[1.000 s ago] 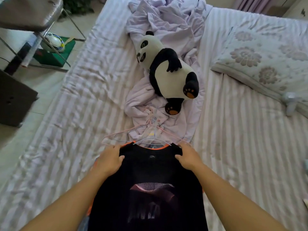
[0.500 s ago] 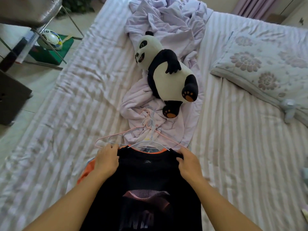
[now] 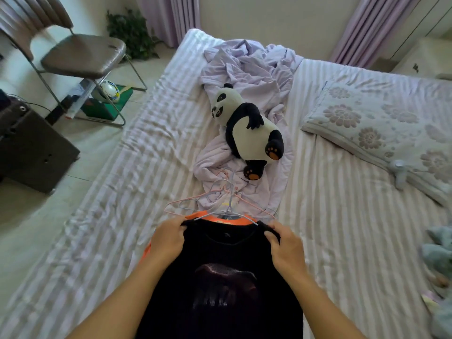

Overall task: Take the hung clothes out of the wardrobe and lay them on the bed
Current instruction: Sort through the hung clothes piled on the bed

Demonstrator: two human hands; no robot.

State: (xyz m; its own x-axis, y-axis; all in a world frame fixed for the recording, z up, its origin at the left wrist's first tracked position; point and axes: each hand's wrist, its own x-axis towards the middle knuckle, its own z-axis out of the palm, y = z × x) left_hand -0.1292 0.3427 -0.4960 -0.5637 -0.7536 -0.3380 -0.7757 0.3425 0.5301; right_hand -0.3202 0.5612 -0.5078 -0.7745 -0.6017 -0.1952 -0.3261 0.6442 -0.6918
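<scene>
Black mesh sports shirt, lying atop an orange garment on the striped bed, looks light and limp, best taken at its shoulders, where the left hand and right hand pinch the fabric with curled fingers.

Both hands on the black shirt now: left hand pinching one shoulder, right hand the other, over the striped bed. Just beyond the collar, wire hangers lie on a crumpled lilac sheet. Beyond them a plush panda; right of the panda, a floral pillow.
</scene>
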